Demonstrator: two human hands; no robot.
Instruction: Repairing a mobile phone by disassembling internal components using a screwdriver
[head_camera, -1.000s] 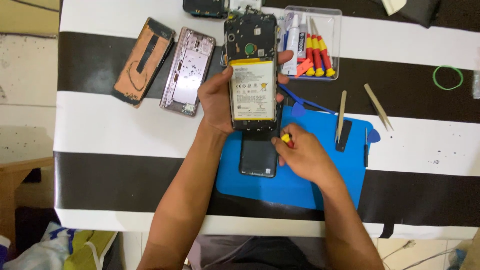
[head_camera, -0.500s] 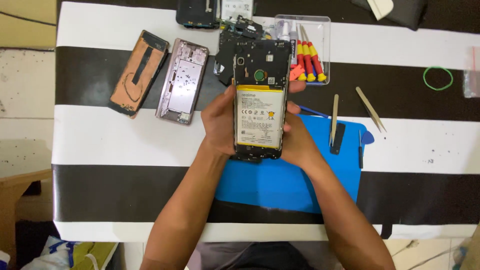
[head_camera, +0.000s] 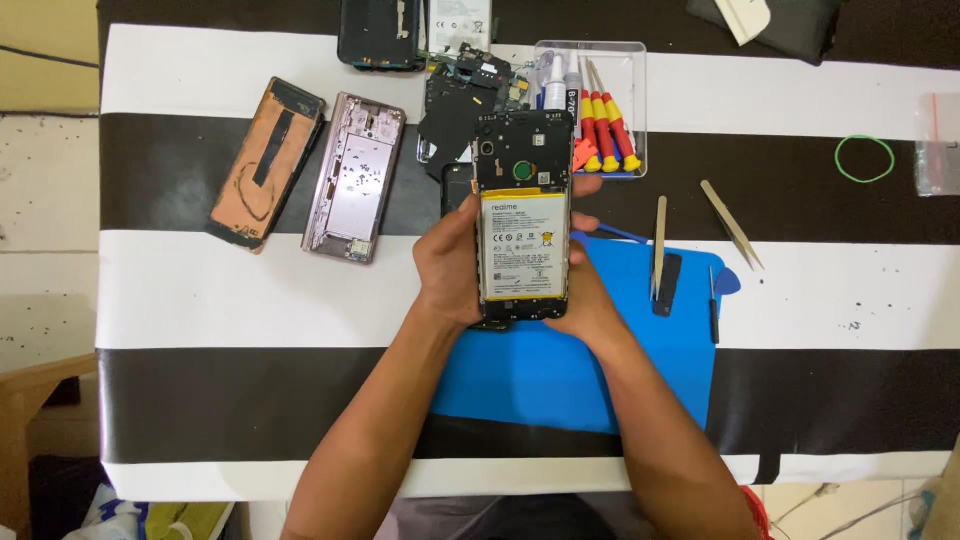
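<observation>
My left hand (head_camera: 452, 262) and right hand (head_camera: 588, 292) both grip the opened phone (head_camera: 524, 215) at the centre of the frame, fingers wrapped around its long edges, holding it up over the counter (head_camera: 200, 290) with its back cover off and the white battery (head_camera: 522, 245) facing me. From largest down, I see the black-and-white striped counter filling the view, then the blue mat (head_camera: 560, 370) below and to the right of my hands. At upper left lie a copper-backed phone panel (head_camera: 265, 163) and, just beside it, a pinkish metal phone frame (head_camera: 354, 176). At the top centre sits a clear plastic tray (head_camera: 632, 110) with red-and-yellow screwdrivers (head_camera: 604, 132), beside loose black phone parts (head_camera: 458, 105). Right of my hands, on the mat's edge, rest a pale spudger (head_camera: 659, 245) and a black pry tool (head_camera: 667, 284); tweezers (head_camera: 732, 224) lie further right. A green rubber band (head_camera: 864, 158) sits at far right.
</observation>
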